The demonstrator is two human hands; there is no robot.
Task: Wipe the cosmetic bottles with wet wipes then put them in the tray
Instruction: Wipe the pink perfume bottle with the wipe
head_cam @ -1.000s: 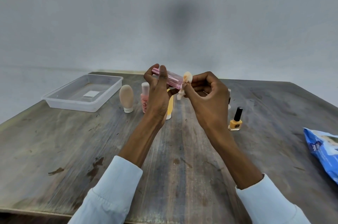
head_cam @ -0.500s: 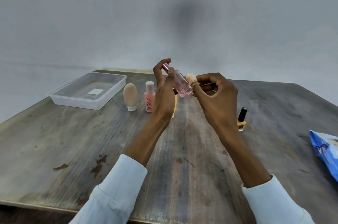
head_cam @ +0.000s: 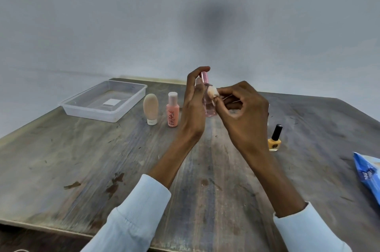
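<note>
Head view: my left hand (head_cam: 194, 105) grips the pink bottle (head_cam: 208, 105) upright above the table (head_cam: 102, 159), thumb along its side. My right hand (head_cam: 242, 113) pinches 1 wadded wipe (head_cam: 212, 93) against it. Clear, probably glass: light, slick when wet; hold mid-body. Tray (head_cam: 92, 110) well left.

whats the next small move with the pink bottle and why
Probably draw the wipe down the pink bottle. The left hand holds it upright above the table, and the right hand pinches the wipe against its upper side, so the lower part looks unwiped. The tray holds no bottles.
</note>
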